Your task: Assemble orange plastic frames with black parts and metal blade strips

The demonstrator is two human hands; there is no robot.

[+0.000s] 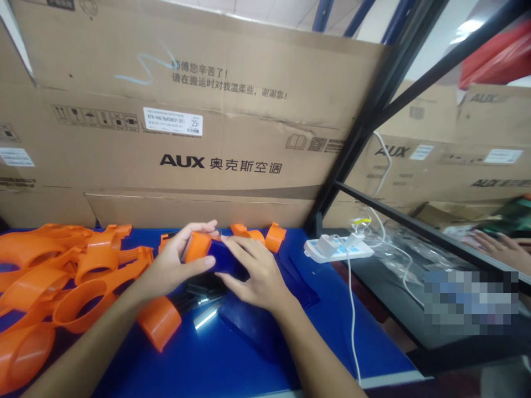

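Note:
My left hand [178,260] is closed around an orange plastic ring-like part [198,247], with the thumb across its front. A dark blue, glossy sheet-like piece [228,258] spans the gap between my hands, against the orange part. My right hand [253,271] grips this blue piece between thumb and fingers. Below the hands, black pieces [203,290] lie on the blue tabletop [186,370], partly hidden. Beside them is another dark blue sheet [249,326], partly under my right forearm. A loose orange ring part [160,323] lies below my left wrist.
A heap of orange ring parts [87,301] covers the left side. More orange pieces [274,237] sit behind my hands. A white power strip [338,249] with cables stands right, near a black metal frame [357,138]. Large cardboard [224,132] walls the back. Another person's hand [498,249] shows far right.

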